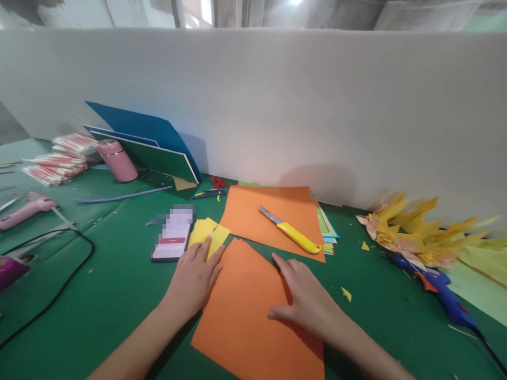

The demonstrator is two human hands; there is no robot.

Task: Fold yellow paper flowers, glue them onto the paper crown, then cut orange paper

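In front of me on the green table lie orange paper sheets (253, 322), slightly fanned at the top corner. My left hand (196, 274) rests at their left edge, its fingers stretched out and reaching the small yellow paper pieces (217, 240). Across the right edge of the sheets lies my right hand (301, 293), thumb and fingers spread apart. Just beyond, a box cutter (297, 236) with a yellow handle and its blade out sits on another orange sheet (261, 208). Left of the yellow pieces is a phone (174, 235) with its screen lit.
A pink bottle (119, 161) stands before leaning blue and green boards (150, 155). Glue guns lie on both sides, a pink one (27, 211) left and a blue one (443, 295) right, near yellow paper leaves (420, 232). A white partition (317, 105) closes the back.
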